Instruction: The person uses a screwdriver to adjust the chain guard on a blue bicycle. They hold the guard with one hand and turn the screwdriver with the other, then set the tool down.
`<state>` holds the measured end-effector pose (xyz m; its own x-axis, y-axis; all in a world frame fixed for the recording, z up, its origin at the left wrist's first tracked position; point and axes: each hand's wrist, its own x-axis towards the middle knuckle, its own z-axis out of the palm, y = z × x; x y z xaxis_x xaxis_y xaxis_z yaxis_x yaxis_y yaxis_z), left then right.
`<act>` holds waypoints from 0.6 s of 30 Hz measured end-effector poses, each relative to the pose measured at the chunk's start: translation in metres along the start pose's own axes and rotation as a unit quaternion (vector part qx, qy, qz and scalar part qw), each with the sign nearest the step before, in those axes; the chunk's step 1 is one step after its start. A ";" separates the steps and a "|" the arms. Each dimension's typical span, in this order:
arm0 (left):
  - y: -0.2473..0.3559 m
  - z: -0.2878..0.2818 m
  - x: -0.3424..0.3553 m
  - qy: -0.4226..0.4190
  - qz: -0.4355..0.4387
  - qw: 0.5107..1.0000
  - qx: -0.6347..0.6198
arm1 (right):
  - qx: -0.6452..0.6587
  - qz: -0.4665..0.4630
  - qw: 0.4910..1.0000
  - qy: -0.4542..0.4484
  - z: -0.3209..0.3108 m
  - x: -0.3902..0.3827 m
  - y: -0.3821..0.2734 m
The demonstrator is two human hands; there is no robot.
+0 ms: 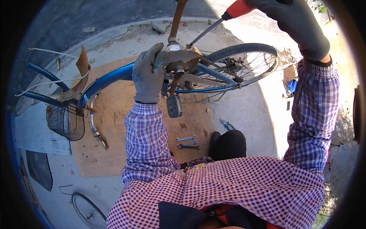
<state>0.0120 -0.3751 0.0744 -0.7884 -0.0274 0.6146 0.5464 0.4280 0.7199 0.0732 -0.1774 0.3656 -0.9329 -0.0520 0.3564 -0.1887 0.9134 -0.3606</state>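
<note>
- Left hand (148, 72) in a grey glove, wrapped tight around the blue bike frame (110, 78), right beside the shiny crank housing (179, 53).
- Left arm stretched up and forward, checked purple sleeve bunched at the wrist.
- Just right of that grip, a rusty crank arm (176, 21) sticking up, and a grey pedal (174, 105) hanging just below.
- Right hand (293, 19) in a dark glove, raised high, closed around the red handle of a screwdriver (213, 26).
- Right arm bent up, elbow low, wrist near the top of the view.
- Screwdriver shaft slanting down and left from that grip, tip at the crank housing, close to the left fingers.
- Rear wheel (244, 63) with blue tyre lying between the two hands, lower than the right one.
- Wire basket (65, 121) and white cables far out to the left of the left grip.
- Well below the left hand, on the brown board (114, 145): two wrenches (187, 142) side by side.
- Green-handled pliers (228, 124) on the ground nearby, right of the board.
- Loose wheel (88, 212) flat on the ground, far down and left.
</note>
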 end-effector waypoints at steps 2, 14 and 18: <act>0.003 -0.001 0.001 0.003 -0.002 1.000 -0.002 | -0.004 -0.074 0.992 0.106 0.028 -0.008 -0.008; 0.027 0.016 0.016 0.052 0.198 0.975 0.085 | -0.004 0.005 1.000 -0.018 -0.006 -0.012 -0.015; 0.033 0.019 0.016 0.046 0.187 0.975 0.110 | 0.065 -0.051 0.997 -0.004 0.001 -0.009 -0.007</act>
<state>0.0117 -0.3444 0.1019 -0.5113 0.0905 0.8546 0.7090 0.6064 0.3600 0.0826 -0.1836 0.3634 -0.9086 -0.1460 0.3913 -0.3210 0.8435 -0.4307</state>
